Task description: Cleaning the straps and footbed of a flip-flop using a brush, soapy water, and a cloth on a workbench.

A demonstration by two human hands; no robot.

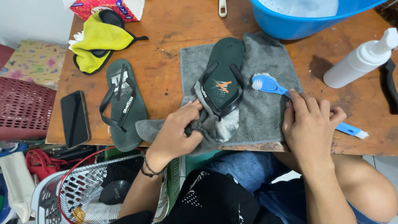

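black phone [75, 119] near table's left edge [56, 120]; second flip-flop [124, 103] overhanging front edge. left hand [176, 135] pinching grey towel [265, 112] against dark flip-flop [222, 76]. right hand [309, 124] clenched around blue brush [269, 85]. bare wood beyond, up to white pump bottle [362, 60].

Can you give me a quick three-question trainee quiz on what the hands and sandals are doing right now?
1. True or false: the left hand presses a fold of the grey towel against the heel of the dark sandal lying on it.
2. What does the right hand hold?
A. the white pump bottle
B. the blue brush
C. the phone
3. Where is the second sandal?

Key
1. True.
2. B.
3. On the bare wooden table, left of the towel, between it and the phone.
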